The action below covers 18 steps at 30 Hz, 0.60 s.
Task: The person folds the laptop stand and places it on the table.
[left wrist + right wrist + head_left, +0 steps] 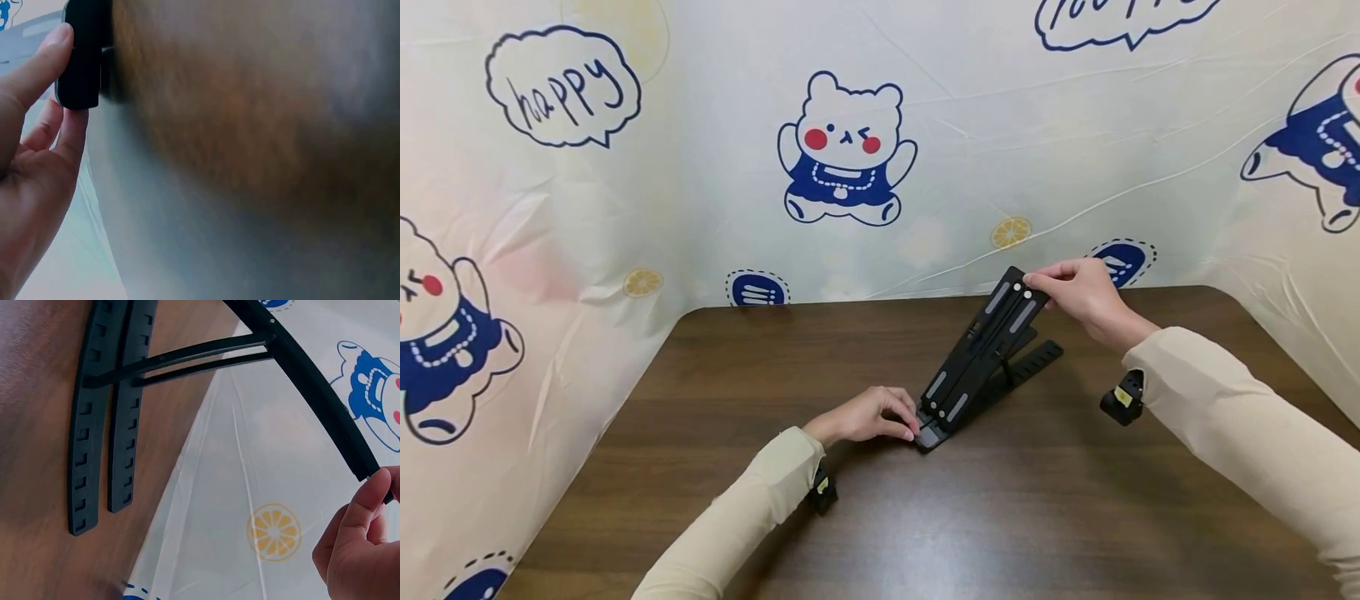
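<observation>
A black folding laptop stand [992, 358] slants up from the table, its upper panels raised over a slotted base [85, 450]. Narrow struts [181, 355] link the raised panels to the base slots. My right hand [1081, 293] pinches the top end of the panels between thumb and fingers. Down at the near end, my left hand [874, 414] grips the corner by the grey pads. In the left wrist view the thumb lies on one side of the black end piece [81, 69], with fingers on the other. Grey strips run along the panels.
The stand's base is on a brown wood table [760, 367]. Behind and beside the table hangs a pale curtain [715, 167] printed with bears and orange slices. Black wrist cameras [1123, 398] sit below both sleeves.
</observation>
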Tool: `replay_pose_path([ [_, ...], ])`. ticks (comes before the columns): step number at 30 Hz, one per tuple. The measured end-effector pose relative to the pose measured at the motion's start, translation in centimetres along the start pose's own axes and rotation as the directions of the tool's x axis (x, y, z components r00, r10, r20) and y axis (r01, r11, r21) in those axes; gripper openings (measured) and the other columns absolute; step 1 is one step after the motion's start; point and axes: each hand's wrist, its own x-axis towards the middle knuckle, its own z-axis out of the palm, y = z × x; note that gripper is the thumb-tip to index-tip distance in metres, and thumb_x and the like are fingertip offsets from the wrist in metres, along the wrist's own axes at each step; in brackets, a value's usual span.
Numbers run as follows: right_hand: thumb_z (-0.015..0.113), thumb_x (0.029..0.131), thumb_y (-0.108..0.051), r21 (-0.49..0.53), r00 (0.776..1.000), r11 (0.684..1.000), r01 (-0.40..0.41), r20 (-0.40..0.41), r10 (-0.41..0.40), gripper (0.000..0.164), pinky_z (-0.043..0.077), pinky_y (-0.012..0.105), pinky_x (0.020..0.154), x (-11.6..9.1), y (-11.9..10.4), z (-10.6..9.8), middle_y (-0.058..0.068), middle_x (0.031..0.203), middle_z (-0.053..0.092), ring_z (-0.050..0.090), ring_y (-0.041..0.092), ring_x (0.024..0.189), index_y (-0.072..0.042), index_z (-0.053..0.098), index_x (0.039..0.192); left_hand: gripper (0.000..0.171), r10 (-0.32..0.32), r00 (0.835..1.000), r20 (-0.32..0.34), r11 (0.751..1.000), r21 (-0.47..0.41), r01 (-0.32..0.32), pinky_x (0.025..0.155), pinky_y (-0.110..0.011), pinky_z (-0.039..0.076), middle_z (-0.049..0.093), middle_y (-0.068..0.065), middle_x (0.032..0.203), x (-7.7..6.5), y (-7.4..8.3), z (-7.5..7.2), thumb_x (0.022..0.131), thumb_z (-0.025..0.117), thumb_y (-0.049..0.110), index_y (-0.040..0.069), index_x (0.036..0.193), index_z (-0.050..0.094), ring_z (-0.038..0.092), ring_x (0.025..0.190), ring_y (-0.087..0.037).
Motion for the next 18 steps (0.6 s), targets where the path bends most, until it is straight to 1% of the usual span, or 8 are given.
replay_pose_path([
  [4,0.061,0.083,-0.03,-0.003,1.0,1.0,-0.014,0.019,0.014,0.041,0.045,0.017,0.061,-0.55,0.15,-0.39,0.014,0.107,0.058,0.056,0.005,0.058,0.006,0.061,0.104,0.008,-0.003,1.0,0.019,1.0,-0.003,0.003,0.086,-0.023,0.04,0.058,0.001,0.091,0.09,-0.37,-0.36,0.076,0.069,0.01,0.006,0.082,0.071,0.05,0.094,-0.01],
  [7,0.061,0.083,-0.03,-0.014,1.0,1.0,-0.013,0.022,0.013,0.042,0.045,0.018,0.061,-0.8,0.18,-0.57,0.016,0.112,0.056,0.056,0.005,0.057,0.006,0.061,0.105,0.007,-0.006,1.0,0.028,1.0,-0.008,0.007,0.086,-0.023,0.04,0.058,0.001,0.091,0.12,-0.49,-0.62,0.076,0.069,0.009,0.006,0.082,0.071,0.05,0.094,-0.01],
  [12,0.06,0.084,-0.028,-0.026,1.0,1.0,-0.011,0.025,0.012,0.04,0.045,0.018,0.06,-0.96,0.03,-0.74,0.018,0.115,0.055,0.056,0.005,0.057,0.006,0.061,0.105,0.007,-0.001,1.0,0.029,1.0,-0.004,0.001,0.084,-0.024,0.041,0.057,0.0,0.091,0.16,-0.42,-0.88,0.076,0.068,0.008,0.005,0.082,0.071,0.05,0.092,-0.011],
  [15,0.059,0.085,-0.028,-0.035,0.999,0.999,-0.014,0.044,0.015,0.041,0.046,0.018,0.06,-0.98,-0.05,-0.84,0.019,0.115,0.054,0.056,0.004,0.057,0.006,0.06,0.107,0.006,-0.006,1.0,0.012,1.0,0.018,0.006,0.084,-0.024,0.041,0.057,0.0,0.09,0.05,-0.2,-0.87,0.076,0.068,0.009,0.006,0.081,0.071,0.05,0.091,-0.011],
  [16,0.058,0.085,-0.029,-0.04,0.998,0.999,-0.012,0.054,0.014,0.041,0.046,0.019,0.061,-0.97,-0.05,-0.87,0.018,0.114,0.054,0.056,0.003,0.057,0.006,0.059,0.107,0.006,-0.012,1.0,0.003,1.0,0.024,0.012,0.083,-0.024,0.041,0.057,0.001,0.09,-0.01,-0.11,-0.83,0.076,0.069,0.009,0.006,0.081,0.071,0.05,0.091,-0.011],
  [18,0.057,0.086,-0.03,-0.048,0.997,0.999,-0.008,0.077,0.011,0.042,0.046,0.023,0.067,-0.99,-0.03,-0.95,0.019,0.113,0.053,0.055,0.004,0.057,0.006,0.058,0.108,0.006,-0.014,1.0,-0.017,0.999,0.044,0.015,0.084,-0.025,0.041,0.057,0.001,0.091,-0.08,0.09,-0.71,0.076,0.069,0.009,0.007,0.081,0.071,0.05,0.091,-0.011],
])
